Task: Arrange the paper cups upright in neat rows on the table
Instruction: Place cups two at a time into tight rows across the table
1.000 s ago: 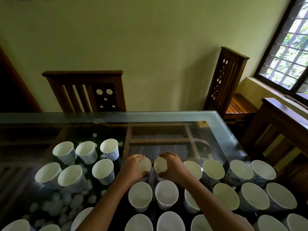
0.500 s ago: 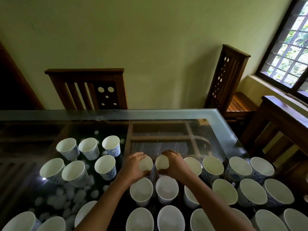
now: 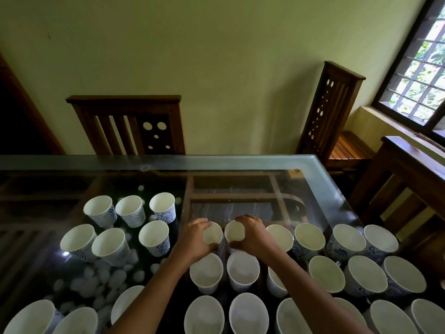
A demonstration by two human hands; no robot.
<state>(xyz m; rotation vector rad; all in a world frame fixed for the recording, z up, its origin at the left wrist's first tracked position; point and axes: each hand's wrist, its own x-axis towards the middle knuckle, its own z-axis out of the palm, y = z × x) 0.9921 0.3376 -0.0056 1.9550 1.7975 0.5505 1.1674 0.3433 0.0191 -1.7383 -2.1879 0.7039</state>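
Several white paper cups with blue patterns stand upright in rows on the glass table [image 3: 240, 162]. My left hand [image 3: 193, 239] grips one cup [image 3: 213, 235] by its rim and side. My right hand [image 3: 252, 235] grips the neighbouring cup [image 3: 234, 233]. Both cups stand side by side on the glass at the far end of the middle rows. A separate group of cups [image 3: 131, 213] stands at the left, and more cups [image 3: 346, 242] fill the right side.
A wooden chair [image 3: 130, 124] stands behind the table's far edge. Another chair [image 3: 334, 112] is at the far right corner, and a wooden rail [image 3: 409, 165] runs along the right. Bare glass lies beyond my hands toward the far edge.
My hands have stayed on the same two cups. The view has shifted slightly, and the cups sit a little closer together.
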